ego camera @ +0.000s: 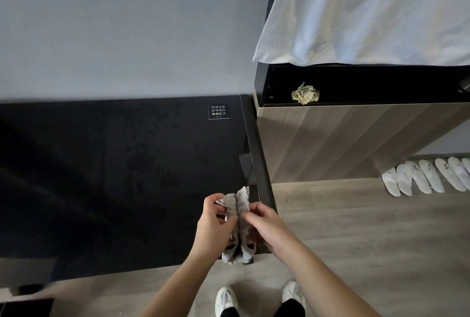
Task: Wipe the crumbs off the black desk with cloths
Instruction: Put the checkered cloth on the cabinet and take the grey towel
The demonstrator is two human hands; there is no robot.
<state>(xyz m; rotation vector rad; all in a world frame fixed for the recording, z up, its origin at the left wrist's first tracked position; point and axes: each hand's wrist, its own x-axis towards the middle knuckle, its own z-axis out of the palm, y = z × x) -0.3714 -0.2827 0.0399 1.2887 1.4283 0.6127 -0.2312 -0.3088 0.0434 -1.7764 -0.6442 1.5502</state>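
Head view: two cloths. One grey cloth (pixel 243 199), folded lengthwise, is above the front right corner of the black worktop (pixel 114 176). Its long axis runs away from the person. The left hand (pixel 213 225) and right hand (pixel 264 225) each pinch it, fingers curled. One crumpled green cloth (pixel 305 94) lies on a black shelf (pixel 381 85).

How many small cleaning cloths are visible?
2: a grey cloth between left hand and right hand at the desk corner; a crumpled greenish cloth on the black shelf. More may be hidden.
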